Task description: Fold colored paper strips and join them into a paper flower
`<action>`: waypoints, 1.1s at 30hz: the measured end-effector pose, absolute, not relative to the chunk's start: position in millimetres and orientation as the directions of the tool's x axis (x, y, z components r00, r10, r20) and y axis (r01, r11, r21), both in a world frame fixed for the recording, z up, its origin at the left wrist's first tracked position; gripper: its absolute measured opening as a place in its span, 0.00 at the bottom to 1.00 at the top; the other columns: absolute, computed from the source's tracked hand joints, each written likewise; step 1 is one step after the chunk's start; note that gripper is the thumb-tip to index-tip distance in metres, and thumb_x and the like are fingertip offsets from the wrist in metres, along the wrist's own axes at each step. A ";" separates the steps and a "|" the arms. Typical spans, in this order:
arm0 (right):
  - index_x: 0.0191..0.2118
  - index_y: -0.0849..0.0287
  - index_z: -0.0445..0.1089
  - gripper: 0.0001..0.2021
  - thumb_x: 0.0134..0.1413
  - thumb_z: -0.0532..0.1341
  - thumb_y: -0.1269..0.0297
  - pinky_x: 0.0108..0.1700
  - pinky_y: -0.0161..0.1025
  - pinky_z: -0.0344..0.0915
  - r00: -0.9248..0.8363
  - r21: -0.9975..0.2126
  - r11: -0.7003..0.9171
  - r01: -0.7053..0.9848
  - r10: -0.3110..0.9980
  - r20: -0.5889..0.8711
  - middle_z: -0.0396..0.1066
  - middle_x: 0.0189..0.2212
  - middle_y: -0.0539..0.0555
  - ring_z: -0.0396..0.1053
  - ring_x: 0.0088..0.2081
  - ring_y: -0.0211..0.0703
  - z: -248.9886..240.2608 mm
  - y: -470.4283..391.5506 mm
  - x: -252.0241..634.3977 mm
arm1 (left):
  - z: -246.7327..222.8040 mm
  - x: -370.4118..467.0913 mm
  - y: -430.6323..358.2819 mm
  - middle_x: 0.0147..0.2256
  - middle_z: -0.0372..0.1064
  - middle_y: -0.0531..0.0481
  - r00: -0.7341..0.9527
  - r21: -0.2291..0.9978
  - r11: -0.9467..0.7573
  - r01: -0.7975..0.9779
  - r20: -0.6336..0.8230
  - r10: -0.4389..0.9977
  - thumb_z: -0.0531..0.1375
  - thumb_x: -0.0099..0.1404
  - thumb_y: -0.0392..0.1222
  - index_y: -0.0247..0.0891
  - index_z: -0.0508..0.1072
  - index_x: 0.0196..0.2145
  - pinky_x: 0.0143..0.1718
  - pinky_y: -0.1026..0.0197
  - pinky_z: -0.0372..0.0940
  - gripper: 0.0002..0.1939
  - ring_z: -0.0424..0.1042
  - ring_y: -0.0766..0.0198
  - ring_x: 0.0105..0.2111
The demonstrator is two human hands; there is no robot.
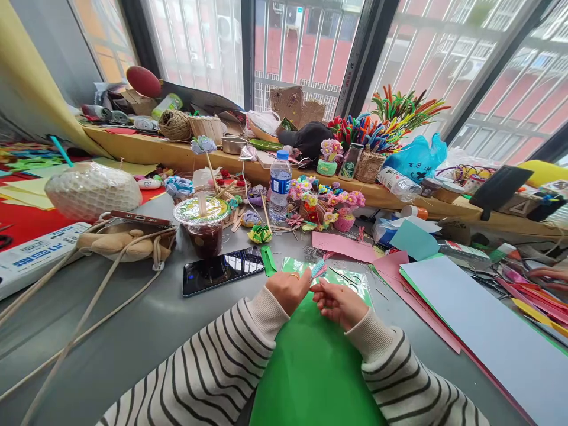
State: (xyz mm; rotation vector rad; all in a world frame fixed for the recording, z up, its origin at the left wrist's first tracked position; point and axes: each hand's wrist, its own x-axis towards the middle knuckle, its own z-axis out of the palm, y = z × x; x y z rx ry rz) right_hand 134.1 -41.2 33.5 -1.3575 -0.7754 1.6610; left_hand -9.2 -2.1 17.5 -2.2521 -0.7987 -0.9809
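Note:
Near the middle of the view, my left hand is closed on a small blue and pink paper piece, which sticks out past its fingertips. Close beside it, my right hand has its thumb and forefinger pinched near the lower end of that piece; what lies between them is too small to make out. Both hands are above a large green sheet that runs toward me. Behind my right hand, dark scissors lie on a clear plastic sleeve.
A black phone, a lidded drink cup and a water bottle stand or lie left of centre. Stacked coloured paper covers the right side. Craft flowers line the back. Another person's hand shows at the right edge.

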 end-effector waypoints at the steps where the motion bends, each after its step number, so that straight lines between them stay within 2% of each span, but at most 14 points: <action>1: 0.25 0.65 0.69 0.14 0.42 0.61 0.56 0.18 0.24 0.59 -0.075 -0.834 -0.484 -0.266 0.873 -0.482 0.65 0.17 0.48 0.60 0.17 0.25 33.7 -41.3 133.1 | 18.0 -9.0 -2.6 0.13 0.61 0.55 0.558 -0.261 -0.664 0.700 0.781 0.281 0.51 0.59 0.36 0.32 0.69 0.34 0.16 0.65 0.48 0.09 0.61 0.68 0.13; 5: 0.25 0.65 0.69 0.11 0.40 0.64 0.60 0.17 0.22 0.59 -0.124 -0.739 -0.526 -0.420 0.840 -0.527 0.64 0.16 0.46 0.60 0.15 0.24 36.4 -42.8 131.9 | 18.7 -8.4 -4.5 0.13 0.61 0.55 0.569 -0.297 -0.649 0.701 0.781 0.257 0.51 0.59 0.36 0.33 0.69 0.35 0.17 0.64 0.48 0.09 0.61 0.68 0.13; 11: 0.20 0.65 0.68 0.14 0.26 0.69 0.62 0.16 0.21 0.57 -0.105 -0.797 -0.481 -0.366 0.872 -0.478 0.64 0.14 0.46 0.60 0.15 0.23 39.1 -42.0 131.9 | 19.8 -9.0 -7.6 0.13 0.60 0.55 0.588 -0.324 -0.648 0.689 0.773 0.238 0.51 0.59 0.34 0.32 0.69 0.35 0.18 0.64 0.48 0.09 0.60 0.68 0.13; 16: 0.22 0.65 0.68 0.14 0.25 0.69 0.61 0.17 0.22 0.58 -0.071 -0.832 -0.457 -0.315 0.885 -0.459 0.66 0.15 0.47 0.62 0.16 0.25 39.4 -41.6 132.6 | 20.5 -8.8 -7.6 0.13 0.60 0.54 0.586 -0.305 -0.665 0.681 0.773 0.245 0.50 0.60 0.35 0.31 0.69 0.36 0.18 0.64 0.48 0.10 0.60 0.69 0.14; 18: 0.22 0.64 0.68 0.13 0.29 0.67 0.61 0.18 0.24 0.58 -0.024 -0.909 -0.368 -0.194 0.928 -0.371 0.67 0.16 0.48 0.63 0.17 0.27 40.1 -42.4 133.3 | 20.4 -8.5 -7.3 0.13 0.61 0.54 0.582 -0.297 -0.668 0.682 0.774 0.250 0.50 0.60 0.36 0.32 0.69 0.36 0.17 0.65 0.48 0.10 0.60 0.69 0.13; 20: 0.23 0.64 0.68 0.11 0.35 0.64 0.60 0.18 0.27 0.57 0.014 -0.975 -0.218 0.032 0.976 -0.218 0.67 0.17 0.49 0.63 0.18 0.30 41.8 -44.2 133.9 | 19.6 -8.2 -7.3 0.14 0.61 0.54 0.586 -0.292 -0.667 0.685 0.765 0.267 0.50 0.60 0.36 0.32 0.69 0.36 0.17 0.65 0.49 0.10 0.61 0.69 0.14; 22: 0.24 0.63 0.67 0.08 0.41 0.60 0.62 0.19 0.30 0.58 0.021 -0.953 -0.043 0.300 0.999 -0.038 0.68 0.18 0.51 0.64 0.19 0.34 44.0 -46.4 134.5 | 18.2 -7.9 -7.2 0.14 0.61 0.54 0.601 -0.294 -0.670 0.681 0.748 0.283 0.49 0.61 0.36 0.33 0.69 0.36 0.17 0.65 0.50 0.10 0.61 0.69 0.14; 24: 0.25 0.62 0.68 0.06 0.45 0.57 0.65 0.22 0.32 0.59 -0.011 -0.816 0.141 0.561 0.987 0.162 0.68 0.20 0.52 0.65 0.21 0.36 45.9 -48.3 135.6 | 16.2 -7.6 -6.9 0.14 0.61 0.54 0.615 -0.294 -0.677 0.674 0.731 0.296 0.49 0.61 0.36 0.33 0.68 0.36 0.17 0.65 0.50 0.10 0.62 0.69 0.14; 27: 0.25 0.61 0.68 0.08 0.48 0.53 0.70 0.25 0.33 0.58 -0.208 -0.399 0.397 0.827 0.874 0.439 0.68 0.21 0.53 0.64 0.24 0.38 47.1 -48.9 138.6 | 13.9 -7.2 -5.6 0.14 0.61 0.54 0.622 -0.272 -0.690 0.671 0.713 0.324 0.48 0.62 0.36 0.34 0.68 0.36 0.16 0.65 0.51 0.11 0.62 0.69 0.14; 30: 0.24 0.61 0.67 0.11 0.51 0.50 0.73 0.24 0.33 0.54 -0.446 0.017 0.519 0.854 0.717 0.536 0.66 0.20 0.52 0.62 0.23 0.37 48.9 -46.7 141.4 | 15.1 -7.8 -3.6 0.14 0.62 0.54 0.639 -0.190 -0.733 0.653 0.657 0.400 0.46 0.62 0.38 0.35 0.68 0.34 0.16 0.65 0.51 0.12 0.63 0.68 0.15; 33: 0.20 0.61 0.65 0.15 0.53 0.48 0.75 0.23 0.34 0.50 -0.588 0.270 0.539 0.798 0.595 0.548 0.63 0.17 0.50 0.59 0.20 0.36 54.6 -44.2 141.9 | 20.3 -9.3 -2.1 0.16 0.65 0.52 0.669 -0.043 -0.775 0.631 0.535 0.516 0.45 0.62 0.41 0.37 0.69 0.31 0.17 0.66 0.51 0.14 0.65 0.67 0.16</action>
